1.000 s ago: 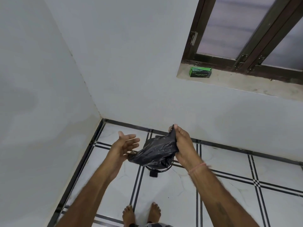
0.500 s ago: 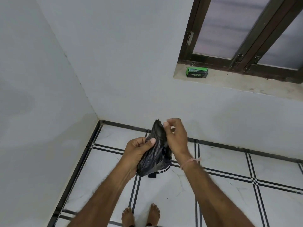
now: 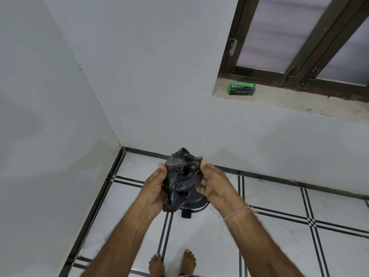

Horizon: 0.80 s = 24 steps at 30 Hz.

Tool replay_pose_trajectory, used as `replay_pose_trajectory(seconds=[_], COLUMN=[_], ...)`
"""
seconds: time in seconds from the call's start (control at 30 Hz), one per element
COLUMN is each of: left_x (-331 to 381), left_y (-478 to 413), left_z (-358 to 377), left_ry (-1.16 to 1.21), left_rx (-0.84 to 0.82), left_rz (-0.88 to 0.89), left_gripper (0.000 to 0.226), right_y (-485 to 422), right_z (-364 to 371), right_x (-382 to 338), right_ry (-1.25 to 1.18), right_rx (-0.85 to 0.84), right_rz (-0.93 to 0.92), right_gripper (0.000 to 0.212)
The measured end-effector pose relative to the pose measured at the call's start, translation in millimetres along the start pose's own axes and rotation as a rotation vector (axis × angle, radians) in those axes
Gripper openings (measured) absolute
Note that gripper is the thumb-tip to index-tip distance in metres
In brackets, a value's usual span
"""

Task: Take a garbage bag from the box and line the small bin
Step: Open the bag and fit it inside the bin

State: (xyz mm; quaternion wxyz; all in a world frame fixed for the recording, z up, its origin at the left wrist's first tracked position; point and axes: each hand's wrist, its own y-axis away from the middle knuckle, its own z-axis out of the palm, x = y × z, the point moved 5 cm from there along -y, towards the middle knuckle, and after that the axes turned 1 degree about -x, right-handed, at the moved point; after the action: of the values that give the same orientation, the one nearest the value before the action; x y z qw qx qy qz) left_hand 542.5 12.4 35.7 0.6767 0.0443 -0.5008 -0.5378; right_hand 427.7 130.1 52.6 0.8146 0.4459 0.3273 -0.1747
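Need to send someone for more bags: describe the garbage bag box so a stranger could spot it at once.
Find the dark-framed window high in the wall on the right; a pale, dusty ledge runs beneath it. Near the ledge's left end sits the garbage bag box, small and lying on its long side. Its bright green top and black printed front stand out against the pale ledge and brown frame.
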Motion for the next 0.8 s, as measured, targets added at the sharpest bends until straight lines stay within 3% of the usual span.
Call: replay_pose_trajectory(seconds=[0.27, 0.47, 0.57, 0.63, 0.7, 0.8], left_x=[3.8, 2.9, 12.7, 23.2, 33.9, 41.3], left_y=[-5.0, -6.9, -9.2, -11.7, -16.1, -21.1], left_z=[-35.9, -54.5, -64.5, -68.6, -70.7, -79.4], left_ry=[-0.044, 0.026, 0.014, 0.073, 0.179, 0.107], left_rx=[0.192, 0.225, 0.251, 0.281, 0.260, 0.207], left_rz=[-0.134, -0.173, -0.134, -0.093, -0.060, -0.026], left_gripper=[0.068, 0.058, 0.054, 0.046, 0.040, 0.036], right_y=[-23.7, -38.1, -36.9, -28.1, -21.6, -23.1], right_z=[-26.0, -40.4, -46.6, -43.9, -42.4, -45.3], right_x=[9.5, 7.1, 0.5, -3.8, 2.6, 5.7], right_ry=[-0.269, -0.232, 0.010, 0.394, 0.677, 0.627], right_rx=[0.109, 0.143, -0.016, -0.216, -0.418, -0.536], right_rz=[0.201, 0.196, 0.070, -0.048, -0.040, 0.041], right_gripper=[0.026, 0.023, 0.030, 0.042, 0.039, 0.026])
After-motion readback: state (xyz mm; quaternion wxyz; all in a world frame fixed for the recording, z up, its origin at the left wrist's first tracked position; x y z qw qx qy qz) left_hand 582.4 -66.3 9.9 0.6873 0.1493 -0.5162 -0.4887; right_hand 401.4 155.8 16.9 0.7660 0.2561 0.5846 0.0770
